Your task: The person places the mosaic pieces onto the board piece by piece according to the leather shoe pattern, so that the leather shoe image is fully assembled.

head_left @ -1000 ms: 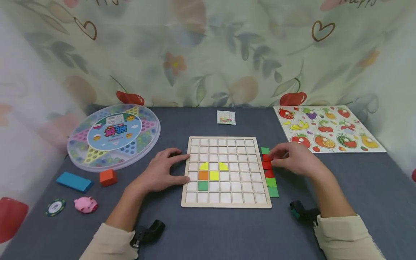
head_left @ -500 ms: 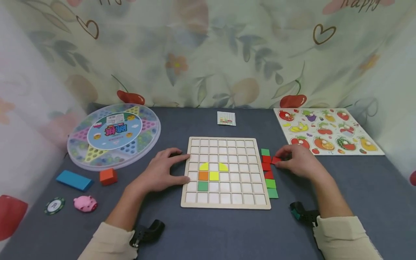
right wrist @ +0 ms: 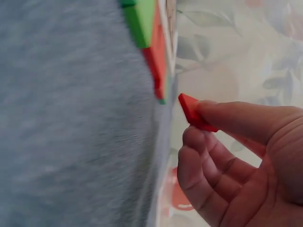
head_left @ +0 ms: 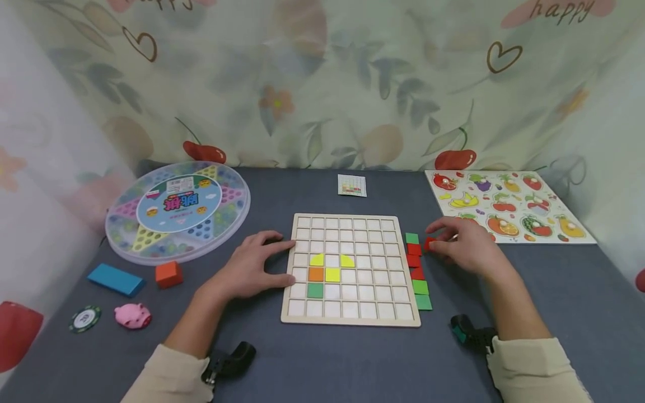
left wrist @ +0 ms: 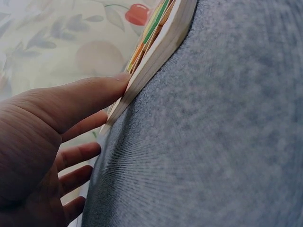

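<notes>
A wooden grid board [head_left: 350,323] lies flat on the dark table, with a few yellow, orange and green pieces set in its cells. My left hand [head_left: 254,267] rests at the board's left edge, thumb and fingertips touching it, fingers fairly straight. Between thumb and fingers my right hand [head_left: 466,246] pinches a red tile [right wrist: 195,113], raised off the table in the right wrist view. Along the board's right edge runs a column of red and green tiles [head_left: 420,287], just left of that hand.
Behind the board lies a small pattern card [head_left: 351,185]. A fruit puzzle board [head_left: 509,207] is at the back right. On the left are a round Chinese checkers set [head_left: 178,204], a blue block [head_left: 116,279], an orange block [head_left: 168,274], a pink pig [head_left: 132,316] and a poker chip [head_left: 85,319].
My right hand has drawn a red tile away from the column to the right and lifted it. The left hand stays at the board's edge.
</notes>
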`<action>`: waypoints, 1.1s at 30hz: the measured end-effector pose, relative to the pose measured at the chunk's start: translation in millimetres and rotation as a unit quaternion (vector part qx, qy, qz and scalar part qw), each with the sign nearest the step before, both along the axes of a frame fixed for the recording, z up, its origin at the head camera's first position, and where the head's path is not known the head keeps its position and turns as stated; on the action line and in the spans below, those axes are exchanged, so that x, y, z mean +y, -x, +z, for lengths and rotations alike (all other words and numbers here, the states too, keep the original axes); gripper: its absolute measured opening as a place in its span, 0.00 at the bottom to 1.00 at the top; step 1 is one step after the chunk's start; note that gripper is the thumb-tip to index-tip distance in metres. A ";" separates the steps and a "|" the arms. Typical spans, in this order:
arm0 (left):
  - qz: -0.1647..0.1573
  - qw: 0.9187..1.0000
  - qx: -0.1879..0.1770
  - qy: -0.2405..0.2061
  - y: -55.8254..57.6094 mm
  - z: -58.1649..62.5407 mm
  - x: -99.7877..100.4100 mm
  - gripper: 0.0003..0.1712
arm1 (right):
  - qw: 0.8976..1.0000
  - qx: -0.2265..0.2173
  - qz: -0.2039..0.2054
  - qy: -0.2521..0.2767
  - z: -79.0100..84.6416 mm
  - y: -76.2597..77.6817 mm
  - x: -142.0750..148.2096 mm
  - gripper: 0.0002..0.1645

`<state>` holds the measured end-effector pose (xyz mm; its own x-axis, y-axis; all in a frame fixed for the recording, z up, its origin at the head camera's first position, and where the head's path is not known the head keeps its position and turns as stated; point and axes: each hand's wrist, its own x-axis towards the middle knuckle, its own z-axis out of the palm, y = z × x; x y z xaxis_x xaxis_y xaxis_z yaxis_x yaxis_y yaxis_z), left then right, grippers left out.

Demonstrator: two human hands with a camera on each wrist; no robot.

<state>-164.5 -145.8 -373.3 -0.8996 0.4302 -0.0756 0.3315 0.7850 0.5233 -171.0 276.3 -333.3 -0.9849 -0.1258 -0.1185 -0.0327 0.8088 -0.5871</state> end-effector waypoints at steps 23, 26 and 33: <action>0.006 1.000 -0.006 0.006 1.1 1.2 0.3 0.43 | 0.987 -0.048 0.129 0.080 20.9 17.9 -76.5 0.08; 0.006 1.000 -0.007 0.006 0.7 1.0 -0.1 0.43 | 0.981 -0.070 0.155 0.094 21.3 18.5 -87.1 0.07; 0.004 1.000 -0.007 0.005 0.6 1.0 0.0 0.43 | 0.967 -0.118 0.204 0.097 24.8 16.3 -115.3 0.05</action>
